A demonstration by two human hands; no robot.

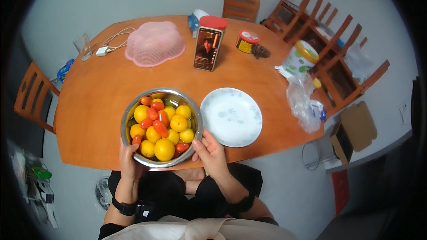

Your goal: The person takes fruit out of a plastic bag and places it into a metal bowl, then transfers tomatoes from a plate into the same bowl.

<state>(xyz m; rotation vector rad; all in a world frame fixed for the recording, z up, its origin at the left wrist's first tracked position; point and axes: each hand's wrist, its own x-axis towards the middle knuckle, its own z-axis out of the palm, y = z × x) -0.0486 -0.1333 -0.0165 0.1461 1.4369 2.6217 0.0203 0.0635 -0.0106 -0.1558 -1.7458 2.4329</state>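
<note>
A stainless steel bowl (124,130) is gripped at its rim by both hands, near the table's front edge. My left hand (129,160) has its thumb over the lower left rim. On the lower right, my right hand (210,151) pinches the rim between thumb and fingers. Round yellow fruits (164,150) and small red grape tomatoes (160,128) fill the bowl, with what looks like water among them. Just right of the bowl lies a white plate (231,128) with a pale floral pattern and nothing on it.
The wooden table (100,83) also carries a pink mesh food cover (155,43), a phone (207,49) propped against a red-lidded jar (212,22), a glass (83,46), a white charger (102,51), a small tin (247,41), a large can (300,56) and a plastic bag (302,103).
</note>
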